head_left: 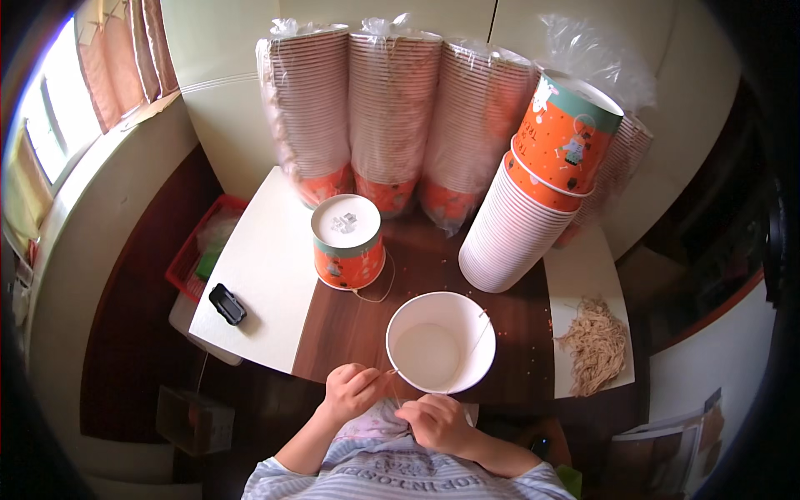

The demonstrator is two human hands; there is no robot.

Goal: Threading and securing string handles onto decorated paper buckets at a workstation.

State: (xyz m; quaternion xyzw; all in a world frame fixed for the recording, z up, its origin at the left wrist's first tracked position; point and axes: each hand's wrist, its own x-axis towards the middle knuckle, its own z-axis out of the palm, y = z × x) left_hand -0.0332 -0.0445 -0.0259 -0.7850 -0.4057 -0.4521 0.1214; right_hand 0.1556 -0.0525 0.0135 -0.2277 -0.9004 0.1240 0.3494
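A white paper bucket [440,342] stands open side up at the near edge of the brown table [358,325]. A thin tan string runs across its rim. My left hand [353,390] pinches the string's end at the bucket's near-left rim. My right hand [440,423] is curled just below the bucket's near edge, fingers closed on the same string or rim; which one is hard to tell. An orange bucket [347,243] with a white bottom stands upside down behind, a loop of string lying beside it.
Several plastic-wrapped stacks of buckets [392,108] lean at the back. An unwrapped leaning stack [533,192] stands at the right. A heap of tan strings [595,343] lies on a white sheet at the right. A small black object [227,303] rests on the left white board.
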